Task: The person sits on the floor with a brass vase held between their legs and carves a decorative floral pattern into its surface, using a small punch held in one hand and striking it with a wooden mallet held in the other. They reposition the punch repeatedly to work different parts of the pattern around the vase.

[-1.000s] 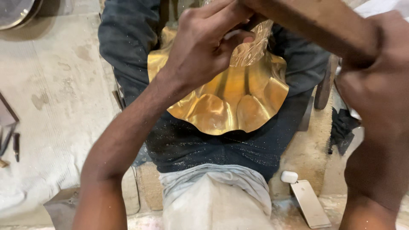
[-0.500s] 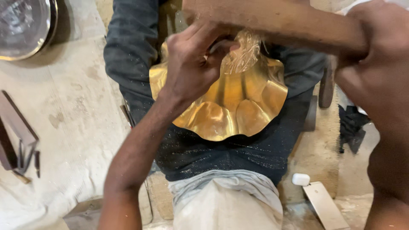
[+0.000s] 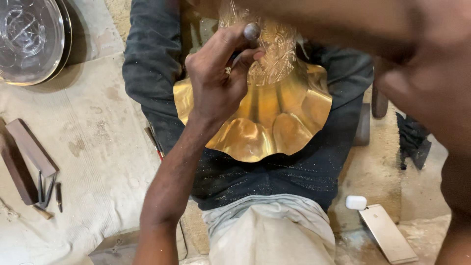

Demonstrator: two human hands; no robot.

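A brass vessel [image 3: 279, 122] with a wide scalloped rim lies across my lap, its engraved neck [image 3: 277, 59] pointing away from me. My left hand [image 3: 216, 86] rests on the neck, and its thumb and fingers pinch a small metal punch [image 3: 236, 58] against the pattern. My right hand [image 3: 431, 83] is large and blurred at the upper right. It grips a thick wooden stick [image 3: 314, 17] that runs across the top of the view above the neck.
A round metal plate [image 3: 29, 41] lies at the top left on a pale cloth [image 3: 98, 142]. Wooden blocks [image 3: 27, 157] and small hand tools [image 3: 49, 189] lie at the left. A phone [image 3: 387, 234] and a white earbud case [image 3: 355, 202] lie at the lower right.
The wooden stick and my right hand are now smeared with motion over the vessel's neck. My left hand has stayed at the neck. The view has shifted, showing more of the cloth at the left.
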